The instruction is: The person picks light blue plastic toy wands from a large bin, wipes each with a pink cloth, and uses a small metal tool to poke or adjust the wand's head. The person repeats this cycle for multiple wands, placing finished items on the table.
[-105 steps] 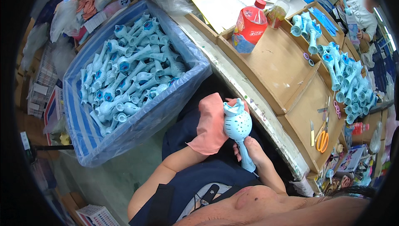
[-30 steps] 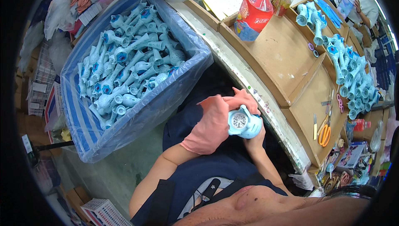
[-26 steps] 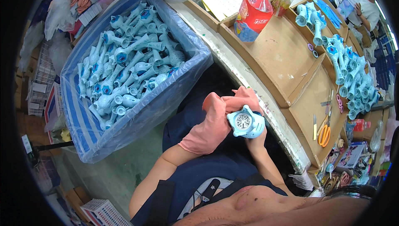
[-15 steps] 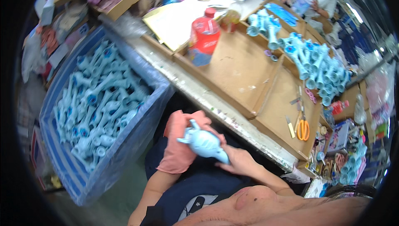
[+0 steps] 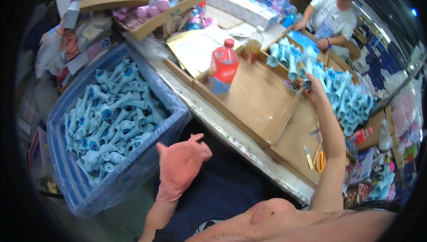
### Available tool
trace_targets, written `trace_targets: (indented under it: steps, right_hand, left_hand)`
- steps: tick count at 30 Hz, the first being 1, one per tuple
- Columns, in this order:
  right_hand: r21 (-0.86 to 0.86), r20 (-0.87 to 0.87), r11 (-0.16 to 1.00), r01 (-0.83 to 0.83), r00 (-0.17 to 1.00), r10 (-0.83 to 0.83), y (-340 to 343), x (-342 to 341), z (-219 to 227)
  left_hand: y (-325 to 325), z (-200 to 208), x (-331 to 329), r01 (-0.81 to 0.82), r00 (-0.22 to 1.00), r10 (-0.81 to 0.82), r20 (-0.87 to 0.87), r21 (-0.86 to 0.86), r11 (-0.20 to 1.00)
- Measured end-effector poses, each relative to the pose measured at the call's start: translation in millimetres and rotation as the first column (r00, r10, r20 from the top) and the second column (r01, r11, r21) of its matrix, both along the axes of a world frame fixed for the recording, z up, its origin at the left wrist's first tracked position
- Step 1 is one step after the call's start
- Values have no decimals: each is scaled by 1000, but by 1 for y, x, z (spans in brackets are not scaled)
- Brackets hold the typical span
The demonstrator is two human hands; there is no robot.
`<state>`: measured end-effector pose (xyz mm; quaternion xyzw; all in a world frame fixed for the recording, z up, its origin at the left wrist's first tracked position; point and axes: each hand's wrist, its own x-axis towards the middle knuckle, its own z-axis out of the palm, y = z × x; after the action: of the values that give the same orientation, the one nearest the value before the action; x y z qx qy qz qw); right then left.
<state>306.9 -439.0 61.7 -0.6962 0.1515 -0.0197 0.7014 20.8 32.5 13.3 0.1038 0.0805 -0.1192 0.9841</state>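
Note:
My left hand (image 5: 181,167), in a coral rubber glove, hovers above my lap with its fingers apart and nothing in it. It is beside the lined bin (image 5: 173,108) of light-blue plastic parts. My right hand (image 5: 315,90), bare, reaches across the bench with its fingers closed around the narrow, flared end of a light-blue plastic part (image 5: 309,56). The bulbous upper end of that part stands above the hand. Right beside it, a heap of similar light-blue parts (image 5: 351,97) lies in a cardboard tray.
On the bench stand a red-labelled bottle (image 5: 223,67) and a bottle of yellowish liquid (image 5: 252,46). Orange-handled scissors (image 5: 320,159) and a yellow-handled cutter (image 5: 308,157) lie in a cardboard tray (image 5: 253,104). Purple parts (image 5: 153,8) fill a box at the far left. Across the bench stands a co-worker (image 5: 333,17).
The light-blue part that both hands held over my lap has left there. My right hand has swung up and far to the tray's heap; my left hand has let go and spread its fingers.

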Motion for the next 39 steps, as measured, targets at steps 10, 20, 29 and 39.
trace_targets:
  steps: [10, 20, 29, 39]
  right_hand:
    - [59, 257, 969, 239, 935, -246, -135, 183, -127]
    - [-691, 679, 703, 167, 484, 552, 124, -41, -35]
    - [-997, 82, 78, -26, -193, 978, 422, -94, -35]
    - [-960, -111, -108, 258, 2, 994, 707, 2, -186]
  left_hand:
    - [91, 67, -71, -701, 704, 528, 475, 580, 414]
    - [195, 67, -8, -676, 626, 445, 640, 730, -99]
    - [296, 43, 30, -860, 464, 487, 740, 509, 45]
    - [323, 12, 3, 153, 561, 469, 682, 472, -868]
